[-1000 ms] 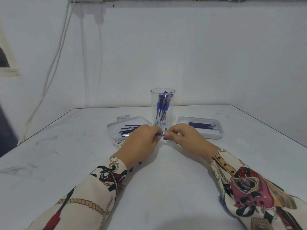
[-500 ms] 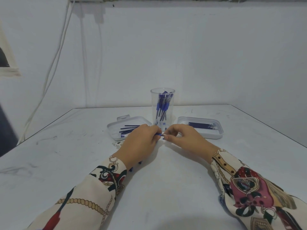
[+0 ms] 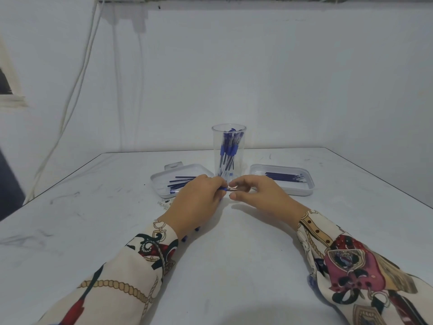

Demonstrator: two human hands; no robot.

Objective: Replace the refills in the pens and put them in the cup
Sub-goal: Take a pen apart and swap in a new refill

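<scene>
While the person is working at the white table (image 3: 234,266), the head view is showing both hands meeting just in front of the clear plastic cup (image 3: 229,151). The left hand (image 3: 199,202) is gripping a blue pen (image 3: 223,189), fingers curled round the barrel, with the pen's tip end projecting toward the other hand and its rear end hidden under the palm. The right hand (image 3: 255,195) is pinching at that tip with thumb and forefinger; whether it is holding the nose piece or the refill's point is too small to tell. The pen is lying low over the table, between the two hands and just short of the cup.

The cup is standing upright and is already holding a bundle of blue pens. To its left a shallow white tray (image 3: 161,184) is holding loosely scattered dark refills (image 3: 181,181); to its right a second white tray (image 3: 302,191) is holding refills (image 3: 283,176) lying side by side. Which tray is holding spent refills cannot be told.

The step in hand is, by judgement, the opening or closing of one pen at its tip. The next move is calling for a steady twist or straight pull along the barrel's axis, with the left hand keeping the barrel from turning.
</scene>
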